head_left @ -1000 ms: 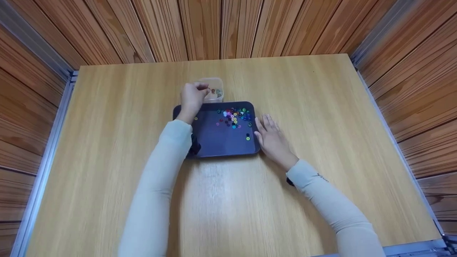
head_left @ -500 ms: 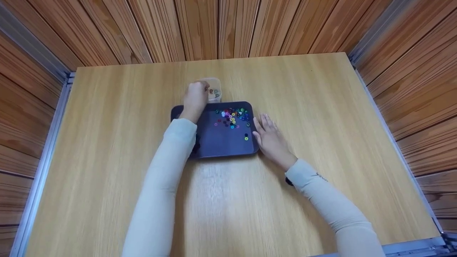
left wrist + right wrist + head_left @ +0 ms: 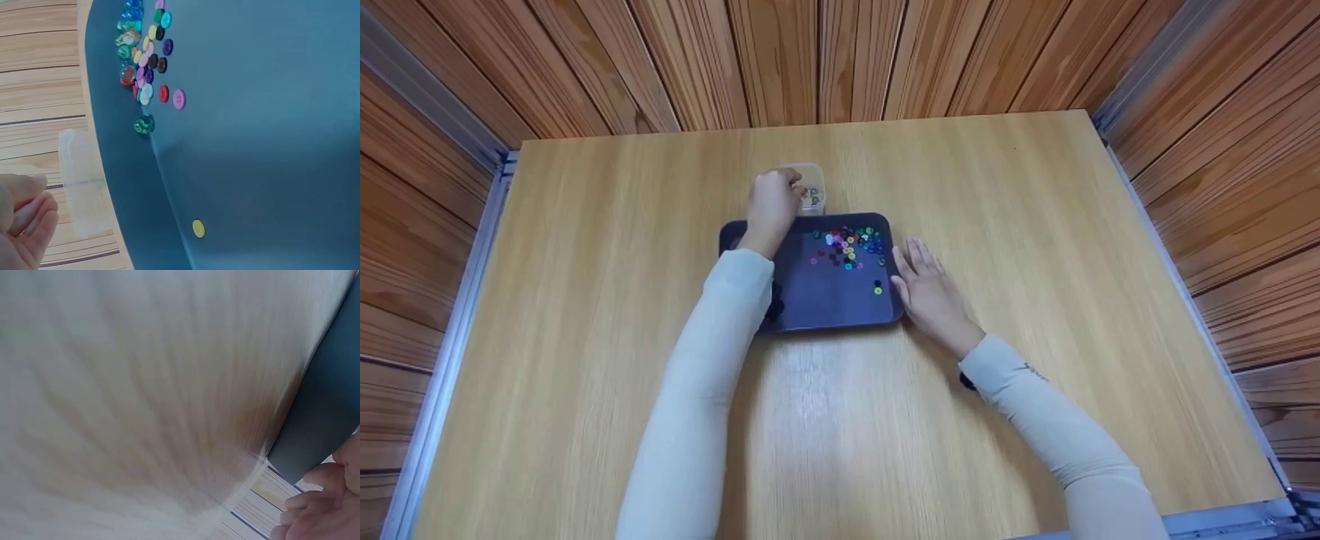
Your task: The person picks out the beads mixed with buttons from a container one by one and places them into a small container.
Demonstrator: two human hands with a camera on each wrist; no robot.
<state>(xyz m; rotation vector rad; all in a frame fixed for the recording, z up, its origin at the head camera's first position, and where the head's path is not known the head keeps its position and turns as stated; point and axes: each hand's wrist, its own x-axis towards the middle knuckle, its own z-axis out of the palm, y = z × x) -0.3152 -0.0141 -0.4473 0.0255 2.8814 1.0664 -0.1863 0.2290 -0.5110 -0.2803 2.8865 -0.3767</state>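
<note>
My left hand (image 3: 772,202) is over the left side of a small clear plastic container (image 3: 812,176). In the left wrist view, its thumb and loosely bent fingers (image 3: 40,222) stand apart, and no object shows between them. Greenish glass marbles (image 3: 814,196) lie in the container. Just in front is a dark blue tray (image 3: 825,300) holding coloured buttons (image 3: 179,99) and glass marbles (image 3: 144,125), mostly grouped toward its back right. Fingers spread, my right hand (image 3: 937,300) rests on the table with its thumb side against the tray's right wall.
A single yellow button (image 3: 198,228) lies apart on the tray's left side, and another yellow button (image 3: 878,290) near its right wall. The light wooden table (image 3: 1035,225) meets wood-plank walls (image 3: 855,60) at the back and sides.
My left hand has moved slightly right over the container, and its thumb and fingertips have parted. The orange marble seen earlier in the container is now covered by the hand. My right hand stays put.
</note>
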